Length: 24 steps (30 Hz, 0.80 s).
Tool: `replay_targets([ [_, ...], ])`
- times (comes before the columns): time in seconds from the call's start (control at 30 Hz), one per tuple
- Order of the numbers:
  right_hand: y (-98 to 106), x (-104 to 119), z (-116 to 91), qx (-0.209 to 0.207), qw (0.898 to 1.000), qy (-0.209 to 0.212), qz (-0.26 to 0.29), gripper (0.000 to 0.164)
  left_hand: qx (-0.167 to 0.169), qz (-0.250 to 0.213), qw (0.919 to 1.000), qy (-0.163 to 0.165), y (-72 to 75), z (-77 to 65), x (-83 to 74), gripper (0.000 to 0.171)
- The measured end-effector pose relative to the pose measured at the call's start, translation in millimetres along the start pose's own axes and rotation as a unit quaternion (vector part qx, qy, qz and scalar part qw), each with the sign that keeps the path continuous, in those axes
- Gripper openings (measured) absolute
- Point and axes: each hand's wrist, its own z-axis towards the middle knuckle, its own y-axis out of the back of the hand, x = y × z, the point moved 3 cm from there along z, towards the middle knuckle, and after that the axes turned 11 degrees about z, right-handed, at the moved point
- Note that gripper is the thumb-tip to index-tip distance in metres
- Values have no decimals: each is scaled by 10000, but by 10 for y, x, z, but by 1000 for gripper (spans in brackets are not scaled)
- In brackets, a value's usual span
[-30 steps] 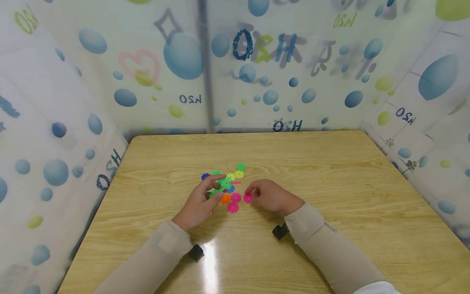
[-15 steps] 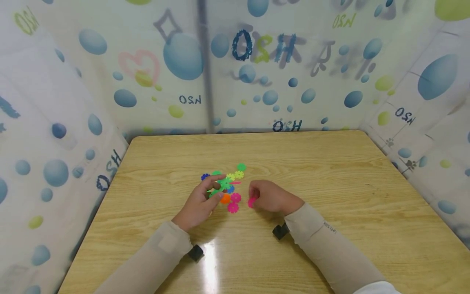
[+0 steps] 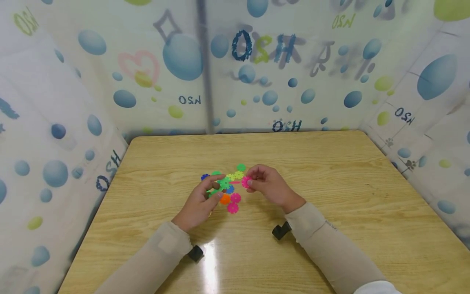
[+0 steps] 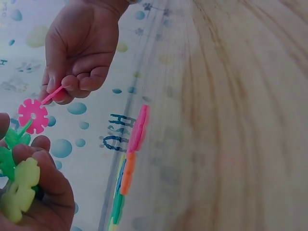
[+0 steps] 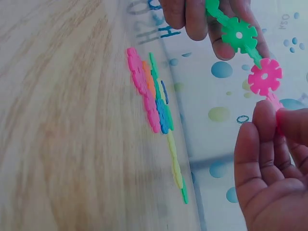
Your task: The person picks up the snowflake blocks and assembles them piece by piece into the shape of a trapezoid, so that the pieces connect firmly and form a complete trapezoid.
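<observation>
My left hand grips a chain of notched plastic snowflake discs. It includes a yellow disc, a green disc and, at the far end, a pink disc. Between thumb and fingertips, my right hand pinches another pink snowflake disc. In the right wrist view, this disc's edge meets the rim of the chain's end disc; the rest of it is covered by my right fingers. Both wrist views show the chain raised above the table, and part of it is hidden in my left hand.
Loose discs lie flat on the wooden table below my hands: pink discs, an orange disc, a blue disc, yellow discs and a green disc. A patterned curtain stands behind the table.
My right hand has first drawn the pink disc slightly nearer, then carried it away from me and leftward to the chain's pink end. The left hand has stayed nearly still.
</observation>
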Motion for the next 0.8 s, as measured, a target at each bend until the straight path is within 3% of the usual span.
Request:
replay_targets([
  [0.4, -59, 16, -18, -42, 9990, 288, 347, 12, 41, 88, 10000, 3, 10, -3, -6, 46],
  [0.8, -102, 40, -51, -19, 9987, 343, 365, 11, 131, 54, 9999, -1, 7, -8, 8, 48],
])
